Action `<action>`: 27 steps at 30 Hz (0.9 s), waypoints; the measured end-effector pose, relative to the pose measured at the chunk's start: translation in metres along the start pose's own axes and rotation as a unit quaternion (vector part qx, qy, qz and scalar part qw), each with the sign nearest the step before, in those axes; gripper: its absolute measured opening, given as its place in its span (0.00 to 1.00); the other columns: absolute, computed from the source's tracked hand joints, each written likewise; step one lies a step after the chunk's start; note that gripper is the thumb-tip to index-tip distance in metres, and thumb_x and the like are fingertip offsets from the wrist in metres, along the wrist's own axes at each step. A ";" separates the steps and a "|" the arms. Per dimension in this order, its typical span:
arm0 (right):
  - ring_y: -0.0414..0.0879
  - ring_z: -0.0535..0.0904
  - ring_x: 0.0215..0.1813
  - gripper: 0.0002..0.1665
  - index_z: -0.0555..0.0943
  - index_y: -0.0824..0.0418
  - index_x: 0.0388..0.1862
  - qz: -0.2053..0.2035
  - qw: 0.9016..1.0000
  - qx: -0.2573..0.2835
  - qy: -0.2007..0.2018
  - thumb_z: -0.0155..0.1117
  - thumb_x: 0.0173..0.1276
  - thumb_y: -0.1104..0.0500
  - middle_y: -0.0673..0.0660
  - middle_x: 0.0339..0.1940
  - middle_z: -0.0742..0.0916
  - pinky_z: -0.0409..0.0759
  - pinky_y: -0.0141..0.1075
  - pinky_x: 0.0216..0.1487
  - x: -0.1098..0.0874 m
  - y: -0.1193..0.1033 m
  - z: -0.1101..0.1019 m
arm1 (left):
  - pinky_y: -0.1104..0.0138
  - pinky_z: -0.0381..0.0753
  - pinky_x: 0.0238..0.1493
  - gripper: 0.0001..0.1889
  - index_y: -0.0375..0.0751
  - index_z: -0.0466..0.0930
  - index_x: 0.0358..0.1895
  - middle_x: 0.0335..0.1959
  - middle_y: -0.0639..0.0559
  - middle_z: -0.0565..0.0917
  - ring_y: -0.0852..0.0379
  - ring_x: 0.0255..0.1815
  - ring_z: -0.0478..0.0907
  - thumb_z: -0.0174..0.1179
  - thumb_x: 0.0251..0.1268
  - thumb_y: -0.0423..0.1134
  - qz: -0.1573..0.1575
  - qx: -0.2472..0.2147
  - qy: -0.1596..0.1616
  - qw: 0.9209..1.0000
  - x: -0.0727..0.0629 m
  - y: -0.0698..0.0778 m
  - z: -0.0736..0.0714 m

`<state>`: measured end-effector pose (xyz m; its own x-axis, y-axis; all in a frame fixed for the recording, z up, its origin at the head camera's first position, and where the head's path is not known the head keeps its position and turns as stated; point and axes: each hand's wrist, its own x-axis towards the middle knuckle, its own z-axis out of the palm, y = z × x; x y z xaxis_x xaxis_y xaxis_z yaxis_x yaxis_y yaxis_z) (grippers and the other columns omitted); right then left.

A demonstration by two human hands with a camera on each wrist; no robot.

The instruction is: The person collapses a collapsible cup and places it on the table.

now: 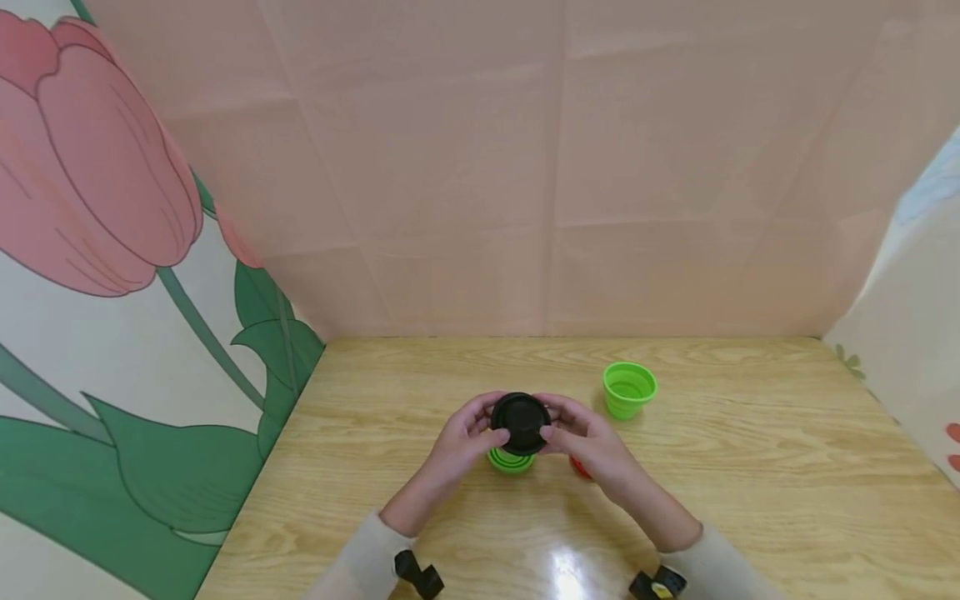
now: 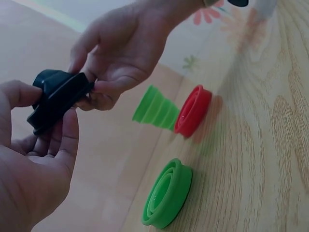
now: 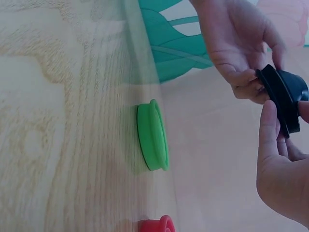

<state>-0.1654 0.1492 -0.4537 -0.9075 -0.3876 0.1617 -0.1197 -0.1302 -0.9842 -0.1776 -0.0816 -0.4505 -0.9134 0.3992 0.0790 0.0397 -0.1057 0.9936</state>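
With fingers of left hand (image 1: 467, 432) and right hand (image 1: 587, 435), pinching a black, round, rubbery-looking cup (image 1: 521, 423) above a flattened bright-green cup (image 1: 511, 466). Stepped in profile from both wrists; seen only as a rimmed disc from head.

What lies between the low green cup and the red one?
Only bare tabletop: the left wrist view shows nothing between the low green cup and the red cup. In the head view, the right hand partly covers the red cup.

Black cup (image 1: 520, 422) (held) partly hidden
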 end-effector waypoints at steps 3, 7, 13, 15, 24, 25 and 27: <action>0.45 0.84 0.48 0.31 0.66 0.75 0.72 0.002 1.000 -0.007 0.010 0.62 0.73 0.67 0.58 0.49 0.83 0.87 0.42 0.50 0.001 0.001 0.002 | 0.71 0.79 0.53 0.28 0.31 0.68 0.70 0.54 0.45 0.78 0.55 0.54 0.76 0.62 0.68 0.28 0.007 0.003 -0.010 1.000 -0.001 -0.001 -0.001; 0.43 0.83 0.46 0.32 0.66 0.76 0.71 0.009 0.999 -0.024 0.032 0.63 0.72 0.68 0.55 0.47 0.83 0.88 0.39 0.47 0.002 0.002 0.005 | 0.71 0.81 0.51 0.29 0.32 0.68 0.70 0.53 0.47 0.79 0.55 0.53 0.76 0.65 0.67 0.29 0.011 0.012 -0.007 1.000 0.001 -0.003 0.001; 0.43 0.84 0.46 0.31 0.66 0.76 0.70 0.012 0.999 -0.026 0.046 0.63 0.72 0.68 0.55 0.47 0.84 0.87 0.37 0.46 0.003 0.003 0.007 | 0.71 0.81 0.51 0.29 0.32 0.68 0.70 0.53 0.47 0.79 0.56 0.53 0.76 0.64 0.66 0.29 0.011 0.017 0.004 1.000 0.002 -0.003 0.003; 0.43 0.83 0.48 0.31 0.67 0.74 0.71 0.012 0.999 -0.023 0.043 0.63 0.72 0.67 0.56 0.48 0.84 0.87 0.36 0.49 0.003 0.003 0.006 | 0.71 0.81 0.51 0.29 0.32 0.68 0.70 0.53 0.46 0.79 0.56 0.53 0.76 0.64 0.66 0.29 0.013 0.015 0.006 1.000 0.001 -0.002 0.003; 0.39 0.81 0.57 0.36 0.64 0.68 0.75 0.028 0.998 -0.042 0.028 0.66 0.71 0.64 0.66 0.61 0.81 0.81 0.31 0.57 0.001 0.004 0.005 | 0.71 0.81 0.52 0.30 0.34 0.68 0.71 0.53 0.46 0.79 0.56 0.52 0.76 0.66 0.67 0.30 0.010 0.028 -0.008 1.000 0.001 -0.005 0.002; 0.39 0.81 0.57 0.36 0.65 0.68 0.75 0.030 0.998 -0.046 0.032 0.66 0.71 0.64 0.67 0.61 0.80 0.81 0.31 0.57 0.001 0.005 0.005 | 0.71 0.81 0.51 0.30 0.34 0.68 0.71 0.53 0.45 0.79 0.57 0.51 0.76 0.66 0.67 0.30 0.010 0.032 -0.005 0.999 0.001 -0.004 0.003; 0.40 0.82 0.56 0.36 0.66 0.67 0.74 0.032 0.997 -0.052 0.038 0.67 0.71 0.64 0.67 0.61 0.81 0.81 0.31 0.55 0.002 0.006 0.005 | 0.71 0.82 0.50 0.30 0.34 0.68 0.71 0.52 0.45 0.79 0.57 0.50 0.76 0.66 0.66 0.29 0.009 0.039 -0.002 0.999 0.001 -0.004 0.004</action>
<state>-0.1656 0.1432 -0.4591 -0.9423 -0.3209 0.0955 -0.0972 -0.0107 -0.9952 -0.1772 -0.0770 -0.4542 -0.9110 0.4007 0.0975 0.0878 -0.0425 0.9952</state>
